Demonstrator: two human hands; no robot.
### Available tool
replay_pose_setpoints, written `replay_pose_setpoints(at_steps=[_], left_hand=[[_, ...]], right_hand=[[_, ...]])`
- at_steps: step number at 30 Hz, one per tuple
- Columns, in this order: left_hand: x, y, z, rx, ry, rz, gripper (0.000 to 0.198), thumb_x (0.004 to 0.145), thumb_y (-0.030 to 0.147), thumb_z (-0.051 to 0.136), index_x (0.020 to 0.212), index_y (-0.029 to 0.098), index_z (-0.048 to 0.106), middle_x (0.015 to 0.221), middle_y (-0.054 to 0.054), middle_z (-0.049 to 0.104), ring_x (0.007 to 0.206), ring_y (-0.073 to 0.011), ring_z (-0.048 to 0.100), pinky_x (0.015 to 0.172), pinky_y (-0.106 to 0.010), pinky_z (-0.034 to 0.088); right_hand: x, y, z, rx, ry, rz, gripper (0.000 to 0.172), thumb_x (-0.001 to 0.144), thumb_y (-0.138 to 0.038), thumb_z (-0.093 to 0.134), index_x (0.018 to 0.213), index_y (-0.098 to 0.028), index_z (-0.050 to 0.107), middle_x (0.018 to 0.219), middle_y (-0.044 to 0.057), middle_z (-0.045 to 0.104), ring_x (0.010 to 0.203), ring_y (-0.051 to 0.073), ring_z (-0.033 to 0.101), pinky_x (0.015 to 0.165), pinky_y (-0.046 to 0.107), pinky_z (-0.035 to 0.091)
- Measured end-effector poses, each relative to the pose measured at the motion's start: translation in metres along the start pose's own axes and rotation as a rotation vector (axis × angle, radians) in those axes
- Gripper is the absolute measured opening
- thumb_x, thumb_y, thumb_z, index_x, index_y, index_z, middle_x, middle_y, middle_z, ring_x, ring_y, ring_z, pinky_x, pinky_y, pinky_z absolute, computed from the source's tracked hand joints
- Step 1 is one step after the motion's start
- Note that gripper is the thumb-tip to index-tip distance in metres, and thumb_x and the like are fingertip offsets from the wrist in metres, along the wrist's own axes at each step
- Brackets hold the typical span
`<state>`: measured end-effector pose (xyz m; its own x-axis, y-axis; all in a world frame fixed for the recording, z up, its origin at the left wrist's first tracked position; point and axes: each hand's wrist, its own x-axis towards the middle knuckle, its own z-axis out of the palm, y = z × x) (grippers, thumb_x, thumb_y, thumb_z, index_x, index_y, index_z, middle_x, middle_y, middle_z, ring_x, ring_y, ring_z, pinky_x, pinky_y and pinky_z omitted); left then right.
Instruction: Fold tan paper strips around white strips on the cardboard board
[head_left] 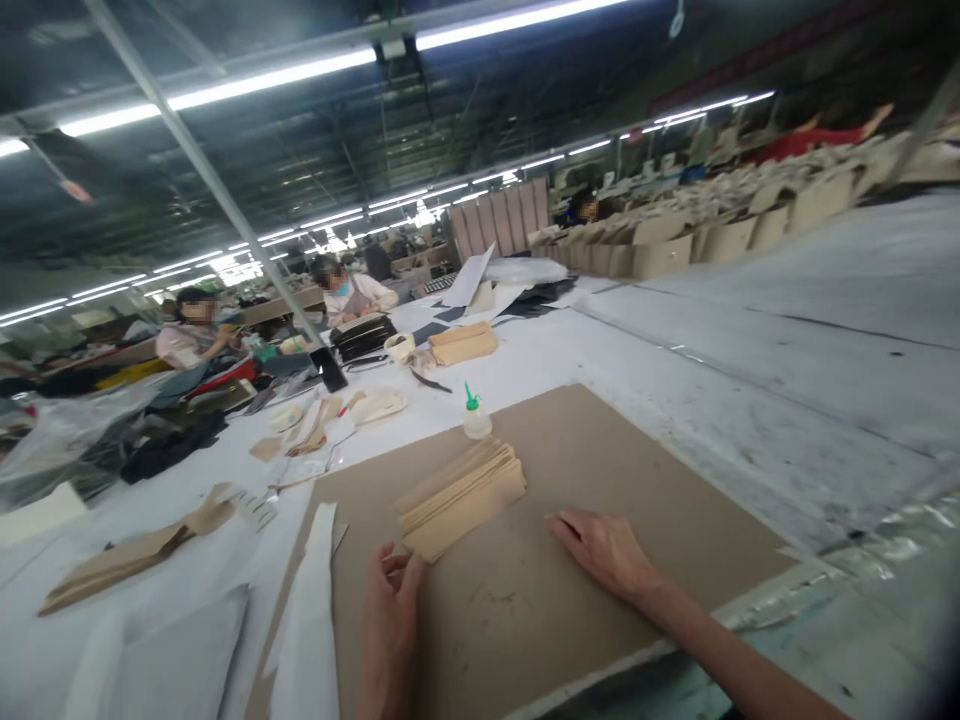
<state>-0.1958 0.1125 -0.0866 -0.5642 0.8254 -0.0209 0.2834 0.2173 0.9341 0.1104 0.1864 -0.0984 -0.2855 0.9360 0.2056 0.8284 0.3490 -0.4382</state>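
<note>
stack of tan strips (469, 505), paper or thin leather, cannot tell which, lies fanned on the brown board (600, 440), left of its middle; its long edges slant from near left to far right; left hand (391, 615) is at the stack's near-left corner, fingers curled, thumb tip just beside or on the lowest strip; whether it pinches that strip, cannot tell; right hand (606, 548) rests on the board to the right, well apart from the stack, fingers loosely extended, holding nothing visible; squeeze bottle with green nozzle (477, 424) stands just beyond the stack; long white strip (315, 610) lies along the board's left side; handling, judged by look: each strip light, thin, bendable, likely to crease; layers probably slide over one another if pushed; best hold for one strip is a corner pinch, for the lot both short ends, squeezed lightly
</note>
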Motion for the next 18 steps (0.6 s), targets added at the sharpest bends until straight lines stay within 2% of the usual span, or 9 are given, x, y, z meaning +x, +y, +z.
replay_pose_setpoints(at_steps=[4, 9, 13, 15, 18], left_hand=[[0.012, -0.003, 0.009, 0.05, 0.031, -0.02, 0.071, 0.07, 0.063, 0.066, 0.119, 0.014, 0.05, 0.094, -0.009, 0.07, 0.081, -0.0272, 0.069, 0.08, -0.043, 0.053], [0.011, -0.003, 0.015, 0.111, 0.089, -0.059, 0.066, 0.064, 0.064, 0.072, 0.108, 0.017, 0.057, 0.085, -0.005, 0.072, 0.072, -0.0248, 0.069, 0.075, -0.039, 0.054], [0.006, 0.0, 0.027, 0.032, 0.185, -0.043, 0.056, 0.062, 0.056, 0.074, 0.1, 0.019, 0.057, 0.075, -0.001, 0.07, 0.065, -0.0211, 0.066, 0.063, -0.033, 0.053], [0.005, 0.002, 0.032, -0.012, 0.232, -0.025, 0.055, 0.06, 0.055, 0.075, 0.098, 0.02, 0.057, 0.071, 0.0, 0.069, 0.061, -0.0196, 0.063, 0.059, -0.031, 0.052], [0.005, 0.002, 0.034, -0.025, 0.228, -0.043, 0.056, 0.056, 0.055, 0.076, 0.096, 0.019, 0.057, 0.069, 0.0, 0.069, 0.058, -0.019, 0.061, 0.056, -0.03, 0.05]], right_hand=[[-0.002, 0.003, 0.002, 0.044, -0.003, -0.02, 0.04, 0.102, -0.04, 0.038, 0.073, -0.022, 0.058, 0.074, 0.005, 0.067, 0.069, 0.02, 0.063, 0.063, 0.028, 0.037], [0.003, 0.006, 0.002, 0.111, -0.011, 0.011, 0.029, 0.102, -0.028, 0.038, 0.086, -0.022, 0.062, 0.086, 0.004, 0.069, 0.078, 0.019, 0.066, 0.069, 0.027, 0.041], [0.023, 0.002, 0.004, 0.141, -0.016, 0.07, 0.021, 0.1, -0.02, 0.043, 0.102, -0.024, 0.064, 0.101, 0.002, 0.069, 0.09, 0.017, 0.067, 0.074, 0.025, 0.043], [0.036, -0.003, 0.006, 0.14, -0.019, 0.119, 0.019, 0.098, -0.018, 0.046, 0.102, -0.024, 0.064, 0.105, 0.002, 0.069, 0.09, 0.017, 0.067, 0.072, 0.024, 0.043], [0.052, -0.01, 0.008, 0.137, -0.032, 0.185, 0.017, 0.099, -0.021, 0.049, 0.097, -0.024, 0.066, 0.104, 0.002, 0.07, 0.087, 0.016, 0.067, 0.068, 0.024, 0.041]])
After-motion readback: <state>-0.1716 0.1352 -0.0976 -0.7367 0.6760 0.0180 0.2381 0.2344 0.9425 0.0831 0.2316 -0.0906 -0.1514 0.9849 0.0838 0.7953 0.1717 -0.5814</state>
